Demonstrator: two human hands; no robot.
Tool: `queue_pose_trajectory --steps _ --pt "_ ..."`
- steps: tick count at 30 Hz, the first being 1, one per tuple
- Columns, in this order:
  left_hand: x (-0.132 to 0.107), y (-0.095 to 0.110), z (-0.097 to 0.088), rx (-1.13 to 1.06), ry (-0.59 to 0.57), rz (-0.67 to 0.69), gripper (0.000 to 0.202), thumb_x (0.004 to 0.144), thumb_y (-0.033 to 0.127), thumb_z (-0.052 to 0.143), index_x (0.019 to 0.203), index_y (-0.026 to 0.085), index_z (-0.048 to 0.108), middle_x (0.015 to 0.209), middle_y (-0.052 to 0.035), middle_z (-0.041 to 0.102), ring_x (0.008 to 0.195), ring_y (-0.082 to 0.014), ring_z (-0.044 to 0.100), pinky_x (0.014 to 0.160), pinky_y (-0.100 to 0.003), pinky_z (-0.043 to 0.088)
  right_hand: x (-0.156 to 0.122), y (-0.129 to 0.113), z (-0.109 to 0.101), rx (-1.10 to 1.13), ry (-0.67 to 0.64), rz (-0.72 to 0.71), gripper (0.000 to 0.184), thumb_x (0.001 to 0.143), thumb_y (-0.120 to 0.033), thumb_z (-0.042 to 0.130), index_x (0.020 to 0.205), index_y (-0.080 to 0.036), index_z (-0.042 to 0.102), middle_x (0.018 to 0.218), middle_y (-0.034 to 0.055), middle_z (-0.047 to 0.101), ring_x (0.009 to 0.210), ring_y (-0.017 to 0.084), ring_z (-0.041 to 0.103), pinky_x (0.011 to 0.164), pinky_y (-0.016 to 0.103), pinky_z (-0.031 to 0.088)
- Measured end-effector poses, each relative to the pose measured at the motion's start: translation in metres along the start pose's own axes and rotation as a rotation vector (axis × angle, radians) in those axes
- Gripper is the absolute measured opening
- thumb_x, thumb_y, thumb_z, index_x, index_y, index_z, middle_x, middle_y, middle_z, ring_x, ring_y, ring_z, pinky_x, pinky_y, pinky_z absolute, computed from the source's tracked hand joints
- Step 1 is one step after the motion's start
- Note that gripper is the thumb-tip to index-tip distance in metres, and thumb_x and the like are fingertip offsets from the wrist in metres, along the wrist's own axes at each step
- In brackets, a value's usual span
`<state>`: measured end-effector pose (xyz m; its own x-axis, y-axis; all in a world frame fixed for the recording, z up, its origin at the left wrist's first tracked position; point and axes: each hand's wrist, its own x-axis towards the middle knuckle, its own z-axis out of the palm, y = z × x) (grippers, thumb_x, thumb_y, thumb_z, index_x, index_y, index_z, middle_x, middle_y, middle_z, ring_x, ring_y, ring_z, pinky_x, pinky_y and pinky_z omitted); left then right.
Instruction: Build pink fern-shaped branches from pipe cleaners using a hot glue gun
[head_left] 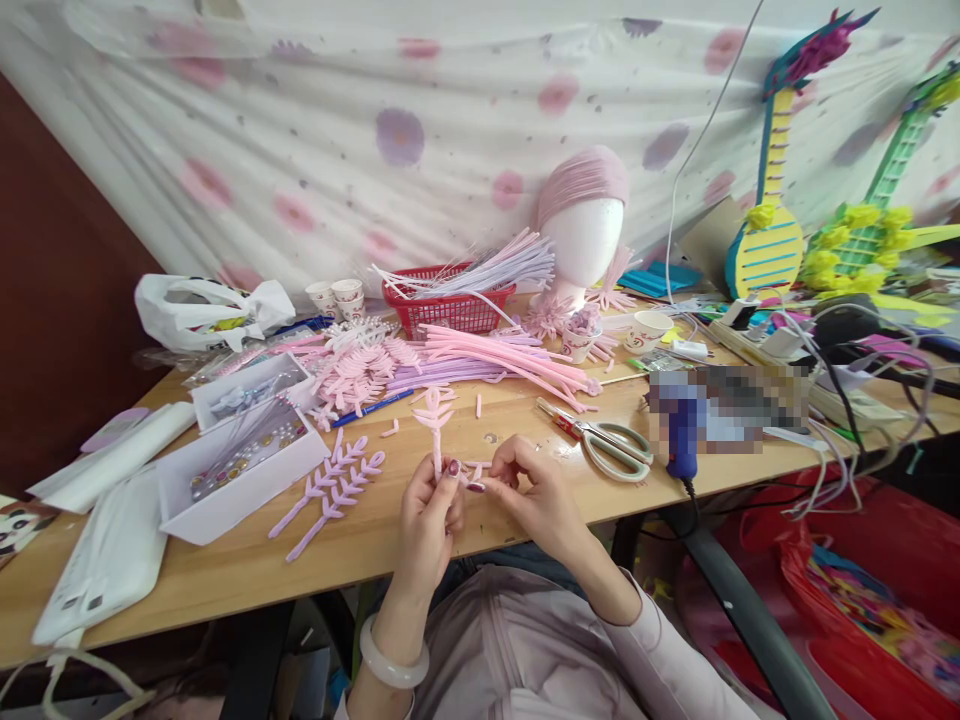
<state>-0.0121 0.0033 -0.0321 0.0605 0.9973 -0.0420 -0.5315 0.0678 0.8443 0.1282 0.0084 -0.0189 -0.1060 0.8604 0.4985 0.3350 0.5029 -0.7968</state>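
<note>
Pink sprig [436,435] in left hand [430,510]

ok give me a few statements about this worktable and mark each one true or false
1. The left hand holds a pink fuzzy stem. True.
2. The right hand grips the scissors. False: it is beside the left hand; the scissors lie on the table.
3. Two lilac leafy sprigs lie beside a white box. True.
4. The white foam head is uncovered. False: it wears a pink wrap.
5. The red basket stands behind the hands. True.
</note>
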Motion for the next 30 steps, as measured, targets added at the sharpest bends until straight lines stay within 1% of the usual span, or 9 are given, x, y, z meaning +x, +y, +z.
queue_pose_trajectory --steps 5,11,14,16,19,22,24,26,30 --pt "-0.002 -0.002 0.001 0.056 0.035 0.071 0.029 0.077 0.042 0.069 0.078 0.018 0.052 0.049 0.0118 0.030 0.039 -0.0025 0.018 0.038 -0.013 0.016 -0.003 -0.003 0.003 0.010 -0.144 -0.001 0.014 0.092 -0.022 0.050 0.086 -0.019 0.061 0.076 0.0033 0.059 0.070 0.016 0.054 0.064 0.027 0.041" --pt "-0.002 -0.005 0.001 0.112 0.070 0.094 0.027 0.076 0.041 0.070 0.078 0.017 0.056 0.052 0.0085 0.046 0.038 -0.0017 0.024 0.037 -0.014 0.017 -0.004 -0.012 0.002 -0.008 -0.242 0.095 0.021 0.092 -0.016 0.041 0.072 -0.020 0.047 0.068 -0.0006 0.049 0.063 0.014 0.046 0.060 0.026 0.036" --pt "-0.002 -0.004 0.001 0.118 0.042 0.086 0.028 0.074 0.041 0.072 0.074 0.016 0.059 0.051 0.0056 0.052 0.039 -0.0019 0.028 0.038 -0.015 0.018 -0.002 -0.017 -0.002 0.153 -0.356 0.146 0.022 0.094 -0.020 0.040 0.074 -0.020 0.048 0.073 0.0000 0.052 0.069 0.014 0.047 0.065 0.026 0.038" --pt "-0.002 -0.002 0.001 0.118 0.006 0.077 0.030 0.073 0.042 0.073 0.072 0.015 0.061 0.048 0.0044 0.053 0.039 -0.0027 0.031 0.039 -0.015 0.020 0.000 -0.019 -0.005 0.321 -0.447 0.203 0.023 0.094 -0.026 0.041 0.073 -0.020 0.048 0.073 -0.0006 0.049 0.067 0.013 0.044 0.060 0.024 0.037" --pt "-0.002 0.000 0.000 0.099 -0.030 0.025 0.034 0.068 0.044 0.076 0.080 0.014 0.066 0.046 0.0047 0.051 0.037 -0.0024 0.029 0.038 -0.017 0.017 0.002 -0.016 -0.008 0.602 -0.571 0.378 0.025 0.088 -0.034 0.047 0.067 -0.020 0.044 0.060 -0.0043 0.034 0.052 0.010 0.028 0.044 0.023 0.023" --pt "-0.001 0.000 -0.003 0.096 -0.060 -0.022 0.039 0.063 0.046 0.079 0.080 0.012 0.069 0.048 0.0047 0.051 0.036 -0.0014 0.026 0.039 -0.017 0.014 0.004 -0.009 -0.007 0.813 -0.672 0.547 0.027 0.083 -0.036 0.052 0.064 -0.021 0.041 0.053 -0.0075 0.024 0.046 0.009 0.015 0.041 0.024 0.009" --pt "0.000 -0.001 -0.004 0.090 -0.063 -0.028 0.039 0.060 0.047 0.080 0.073 0.012 0.068 0.046 0.0050 0.049 0.036 -0.0013 0.025 0.039 -0.018 0.014 0.004 -0.005 -0.006 0.865 -0.691 0.593 0.028 0.082 -0.036 0.052 0.063 -0.021 0.040 0.051 -0.0084 0.022 0.044 0.008 0.013 0.041 0.025 0.005" --pt "0.001 -0.001 -0.004 0.071 -0.047 -0.021 0.039 0.059 0.047 0.081 0.070 0.012 0.067 0.043 0.0058 0.048 0.035 -0.0013 0.024 0.039 -0.017 0.013 0.004 -0.005 -0.005 0.849 -0.675 0.569 0.029 0.085 -0.038 0.050 0.064 -0.021 0.041 0.051 -0.0085 0.022 0.044 0.008 0.013 0.041 0.024 0.006" --pt "0.002 0.001 0.000 0.031 0.022 0.010 0.039 0.056 0.045 0.083 0.064 0.013 0.062 0.041 0.0077 0.044 0.035 -0.0012 0.023 0.037 -0.016 0.015 0.001 -0.011 -0.002 0.530 -0.488 0.324 0.033 0.094 -0.042 0.041 0.069 -0.019 0.045 0.061 -0.0044 0.036 0.053 0.010 0.031 0.048 0.024 0.026"
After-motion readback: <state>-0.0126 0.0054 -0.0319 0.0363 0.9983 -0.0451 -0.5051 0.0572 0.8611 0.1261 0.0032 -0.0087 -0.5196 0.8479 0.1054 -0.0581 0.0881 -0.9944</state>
